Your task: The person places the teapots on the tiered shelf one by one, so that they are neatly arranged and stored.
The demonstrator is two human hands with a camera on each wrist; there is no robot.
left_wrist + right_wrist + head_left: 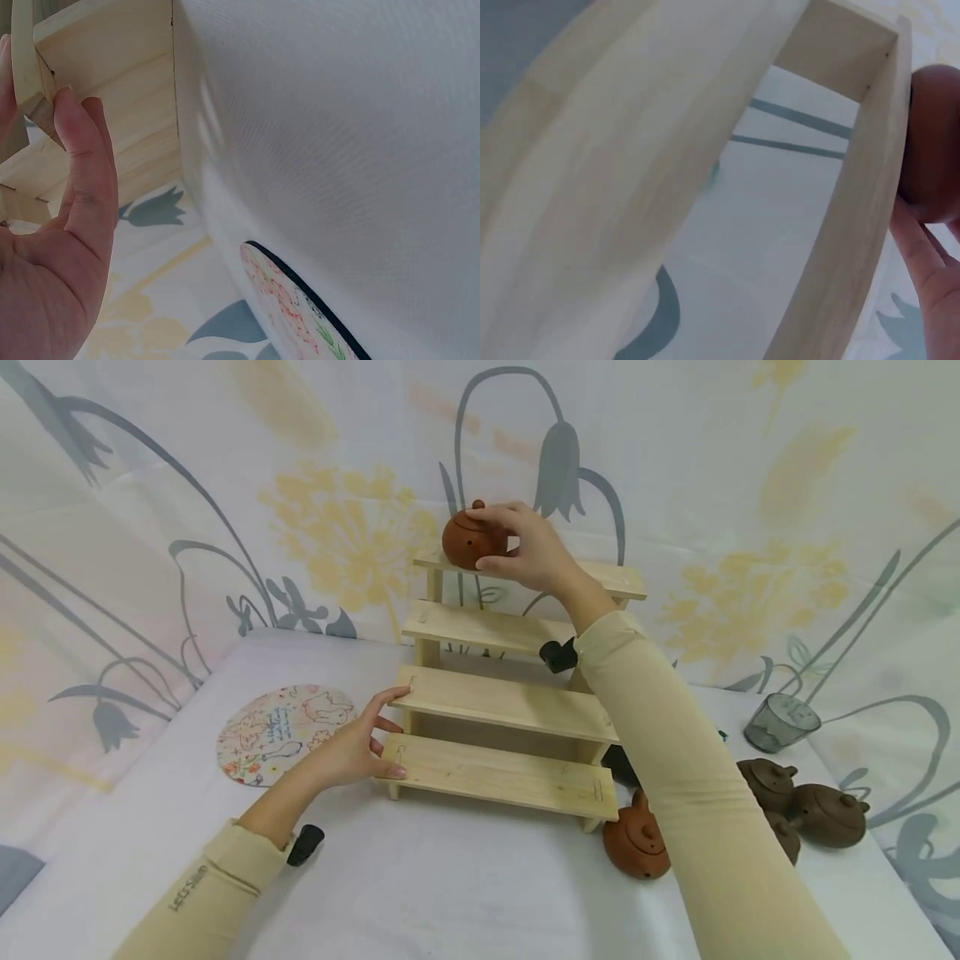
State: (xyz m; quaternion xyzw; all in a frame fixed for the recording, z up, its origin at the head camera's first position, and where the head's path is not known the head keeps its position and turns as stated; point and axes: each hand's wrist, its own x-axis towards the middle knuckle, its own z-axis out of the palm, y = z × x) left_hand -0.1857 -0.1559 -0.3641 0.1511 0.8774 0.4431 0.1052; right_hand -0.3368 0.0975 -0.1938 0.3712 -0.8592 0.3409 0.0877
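A reddish-brown clay teapot (467, 542) sits at the left end of the top board of a four-step wooden stand (502, 770). My right hand (536, 550) grips the teapot from its right side, fingers over the top and thumb low. In the right wrist view the teapot (934, 142) touches the board's edge, partly cut off by the frame. My left hand (348, 753) holds the left side of the stand, thumb on the lowest board and fingers at the step above. The left wrist view shows this hand (71, 210) with fingertips against a board end.
Another reddish teapot (636, 842) stands by the stand's lower right, partly behind the right sleeve. Several dark brown teapots (828, 816) cluster farther right. A round patterned mat (270, 735) lies left of the stand. Flower-printed cloth (360, 527) hangs behind.
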